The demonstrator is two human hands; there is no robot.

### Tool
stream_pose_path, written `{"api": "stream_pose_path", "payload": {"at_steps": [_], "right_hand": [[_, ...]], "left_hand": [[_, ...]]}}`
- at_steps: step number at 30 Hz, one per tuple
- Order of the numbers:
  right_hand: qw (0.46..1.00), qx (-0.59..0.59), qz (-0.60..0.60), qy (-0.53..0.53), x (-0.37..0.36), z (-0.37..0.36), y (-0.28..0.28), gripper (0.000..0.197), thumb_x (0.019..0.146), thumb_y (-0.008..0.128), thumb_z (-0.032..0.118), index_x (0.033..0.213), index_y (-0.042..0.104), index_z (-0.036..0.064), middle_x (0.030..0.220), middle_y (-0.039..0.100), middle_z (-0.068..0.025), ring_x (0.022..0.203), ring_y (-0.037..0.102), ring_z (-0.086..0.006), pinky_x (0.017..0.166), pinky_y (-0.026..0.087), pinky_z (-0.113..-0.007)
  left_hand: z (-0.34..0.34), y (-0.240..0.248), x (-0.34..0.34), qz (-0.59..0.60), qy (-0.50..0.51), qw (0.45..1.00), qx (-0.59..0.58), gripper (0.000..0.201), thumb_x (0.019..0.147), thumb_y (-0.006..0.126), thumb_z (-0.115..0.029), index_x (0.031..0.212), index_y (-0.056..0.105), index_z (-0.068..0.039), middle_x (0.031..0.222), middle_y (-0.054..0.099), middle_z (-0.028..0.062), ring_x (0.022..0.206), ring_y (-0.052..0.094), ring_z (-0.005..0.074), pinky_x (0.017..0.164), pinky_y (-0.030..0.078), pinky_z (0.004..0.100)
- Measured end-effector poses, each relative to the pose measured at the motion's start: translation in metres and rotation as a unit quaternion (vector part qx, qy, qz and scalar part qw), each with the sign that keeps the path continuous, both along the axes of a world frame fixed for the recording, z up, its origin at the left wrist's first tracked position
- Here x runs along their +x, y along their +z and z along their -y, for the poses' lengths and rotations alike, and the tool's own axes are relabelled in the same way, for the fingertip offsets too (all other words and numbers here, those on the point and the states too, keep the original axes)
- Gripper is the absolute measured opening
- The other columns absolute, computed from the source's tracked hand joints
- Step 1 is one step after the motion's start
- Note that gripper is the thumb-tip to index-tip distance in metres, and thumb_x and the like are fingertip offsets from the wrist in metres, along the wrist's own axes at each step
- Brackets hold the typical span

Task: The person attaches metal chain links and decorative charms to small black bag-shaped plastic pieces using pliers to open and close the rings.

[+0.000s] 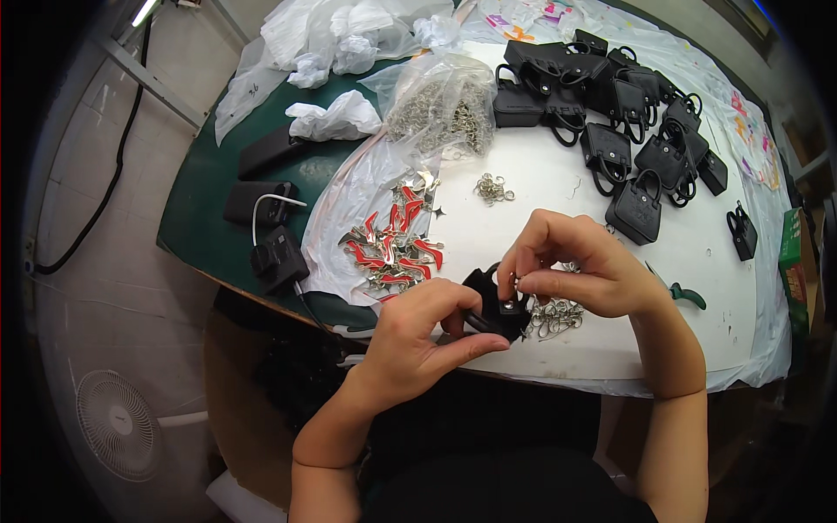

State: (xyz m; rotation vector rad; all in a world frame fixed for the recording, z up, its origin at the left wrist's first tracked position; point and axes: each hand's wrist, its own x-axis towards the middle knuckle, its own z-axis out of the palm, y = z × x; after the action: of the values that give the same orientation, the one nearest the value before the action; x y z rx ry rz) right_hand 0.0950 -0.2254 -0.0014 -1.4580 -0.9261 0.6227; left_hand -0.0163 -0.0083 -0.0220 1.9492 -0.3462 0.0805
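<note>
My left hand [421, 336] is closed around one side of a small black handbag [501, 296], holding it over the table's near edge. Above the bag, my right hand [575, 270] pinches a tiny metal piece between thumb and fingertips, next to a round silver stud on the bag. Most of that piece is hidden by the fingers, so its kind does not show. A pile of silver rings and clasps [558, 319] lies just under my right hand. Left of the bag are red and silver high-heel-shaped charms [392, 253], heaped on white plastic.
Several finished-looking black mini handbags [634, 207] crowd the back right. A clear bag of metal hardware [443, 109] stands at the back, with a small ring heap [494, 189] before it. Green-handled pliers [688, 296] lie right. Black adapters [277, 259] sit left; a fan [119, 423] stands below.
</note>
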Motion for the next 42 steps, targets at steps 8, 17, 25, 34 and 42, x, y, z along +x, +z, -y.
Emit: {"api": "stream_pose_path", "payload": {"at_steps": [8, 17, 25, 34, 42], "right_hand": [[1.0, -0.012, 0.0, -0.017, -0.041, 0.006, 0.012, 0.011, 0.092, 0.068, 0.001, 0.097, 0.058, 0.001, 0.077, 0.067, -0.0041, 0.061, 0.064, -0.0111, 0.057, 0.049, -0.024], [0.99, -0.028, 0.093, -0.101, -0.038, 0.003, 0.013, 0.01, 0.082, 0.079, 0.003, 0.088, 0.071, 0.0041, 0.083, 0.067, -0.0023, 0.067, 0.062, -0.0078, 0.058, 0.047, -0.022], [0.995, 0.0, 0.053, -0.09, -0.039, -0.006, 0.004, 0.01, 0.079, 0.081, 0.005, 0.086, 0.074, 0.0051, 0.086, 0.07, -0.0035, 0.067, 0.063, -0.0091, 0.057, 0.049, -0.023], [0.978, 0.039, 0.15, -0.137, -0.054, -0.012, -0.007, 0.018, 0.081, 0.079, 0.001, 0.099, 0.075, 0.0031, 0.093, 0.07, -0.0083, 0.07, 0.065, -0.011, 0.057, 0.053, -0.023], [0.97, 0.067, 0.187, -0.138, -0.053, -0.013, -0.014, 0.023, 0.079, 0.081, 0.003, 0.101, 0.074, 0.0015, 0.093, 0.068, -0.0091, 0.072, 0.066, -0.0135, 0.058, 0.054, -0.024]], "left_hand": [[0.001, -0.005, -0.006, 0.201, 0.133, 0.97, 0.018, 0.037, 0.077, 0.062, 0.009, 0.114, 0.059, 0.004, 0.09, 0.067, 0.0127, 0.084, 0.065, 0.0288, 0.078, 0.053, 0.0371], [0.005, 0.004, -0.014, -0.014, 0.12, 0.986, -0.115, 0.02, 0.089, 0.071, -0.004, 0.108, 0.07, 0.004, 0.091, 0.072, 0.0129, 0.079, 0.069, 0.0161, 0.072, 0.052, 0.0262], [0.005, 0.01, -0.018, -0.003, 0.029, 0.994, -0.106, 0.022, 0.087, 0.073, -0.002, 0.107, 0.071, 0.003, 0.082, 0.07, 0.0115, 0.067, 0.062, 0.0151, 0.061, 0.047, 0.0268], [0.011, 0.012, -0.027, -0.042, 0.119, 0.978, -0.165, 0.022, 0.086, 0.074, -0.001, 0.107, 0.071, 0.004, 0.082, 0.071, 0.0122, 0.067, 0.065, 0.015, 0.059, 0.048, 0.0259], [0.01, 0.016, -0.028, 0.12, 0.1, 0.988, -0.013, 0.03, 0.081, 0.078, 0.0, 0.11, 0.07, 0.004, 0.082, 0.07, 0.013, 0.065, 0.065, 0.0201, 0.057, 0.048, 0.0274]]}}
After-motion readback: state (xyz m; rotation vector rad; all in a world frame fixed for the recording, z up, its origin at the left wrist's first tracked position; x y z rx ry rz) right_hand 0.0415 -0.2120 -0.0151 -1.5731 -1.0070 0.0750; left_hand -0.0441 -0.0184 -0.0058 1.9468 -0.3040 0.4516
